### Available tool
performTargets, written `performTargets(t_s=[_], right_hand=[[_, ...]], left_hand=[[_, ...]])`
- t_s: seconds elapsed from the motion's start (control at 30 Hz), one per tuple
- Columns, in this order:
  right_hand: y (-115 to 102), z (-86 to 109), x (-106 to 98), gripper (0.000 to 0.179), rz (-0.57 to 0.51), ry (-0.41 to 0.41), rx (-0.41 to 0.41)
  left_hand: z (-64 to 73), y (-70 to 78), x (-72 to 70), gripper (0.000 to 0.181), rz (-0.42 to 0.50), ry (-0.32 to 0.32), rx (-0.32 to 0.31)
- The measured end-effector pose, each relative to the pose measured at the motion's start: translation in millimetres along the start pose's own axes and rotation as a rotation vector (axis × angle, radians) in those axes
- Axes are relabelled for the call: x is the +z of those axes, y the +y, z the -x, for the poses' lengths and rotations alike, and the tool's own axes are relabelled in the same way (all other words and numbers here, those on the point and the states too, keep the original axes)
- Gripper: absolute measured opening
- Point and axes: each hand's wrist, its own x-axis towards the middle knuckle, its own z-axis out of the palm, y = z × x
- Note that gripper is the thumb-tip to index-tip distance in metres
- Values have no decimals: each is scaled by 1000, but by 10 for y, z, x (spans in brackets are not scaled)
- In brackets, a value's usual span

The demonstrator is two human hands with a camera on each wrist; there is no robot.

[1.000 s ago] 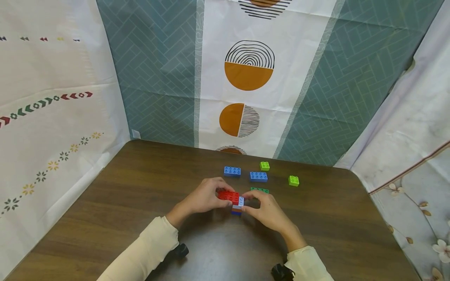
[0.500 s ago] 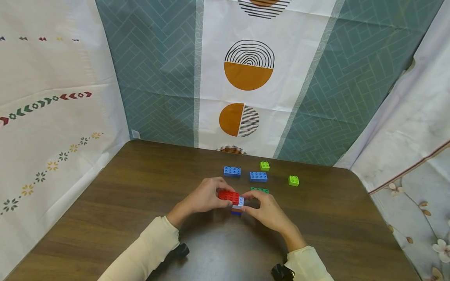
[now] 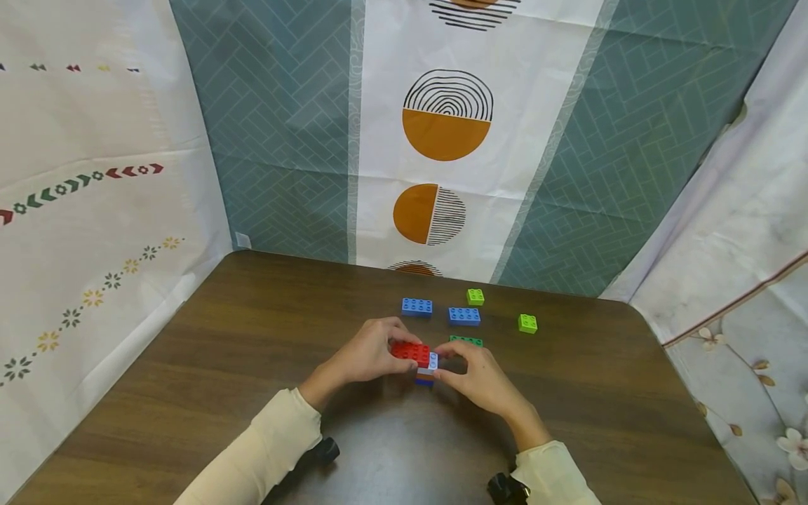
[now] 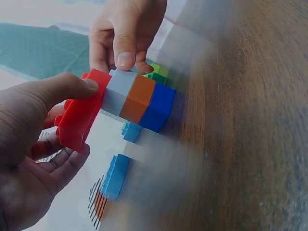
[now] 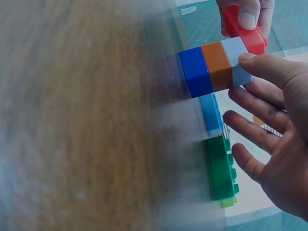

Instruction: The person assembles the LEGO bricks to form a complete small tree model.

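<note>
hanging cloth (image 3: 284, 140): covers the rear, teal on both sides of a white strip with orange half-circles.
table (image 3: 177, 407): spreads below in dark brown wood grain.
left hand (image 3: 372, 351): grips a red brick (image 3: 409, 353), with thumb on the near side and fingers beyond.
right hand (image 3: 480, 379): pinches a pale brick (image 4: 118, 91) between thumb and forefinger, with other fingers spread loosely (plain in the right wrist view).
stack (image 4: 138, 98): stands upright between both hands, pale on top, orange in the middle, dark blue at the bottom.
red brick: rests across the pale brick, jutting toward the left (too hidden to tell if fully seated).
blue bricks (image 3: 417, 307): lie near each other, behind the hands.
green brick (image 3: 466, 341): lies just beyond the right fingers, partly hidden.
lime bricks (image 3: 527, 323): sit well apart, farther back and rightward.
</note>
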Motion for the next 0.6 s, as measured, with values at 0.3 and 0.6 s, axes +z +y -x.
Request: performTargets(t_s=[0.3, 0.6], right_hand=[[-6, -7, 0, 34, -4, -9, -5], [28, -19, -117, 40, 17, 30, -19]], left_hand=[[6, 7, -21, 32, 11, -8, -7], [-3, -18, -1, 31, 16, -3, -7]])
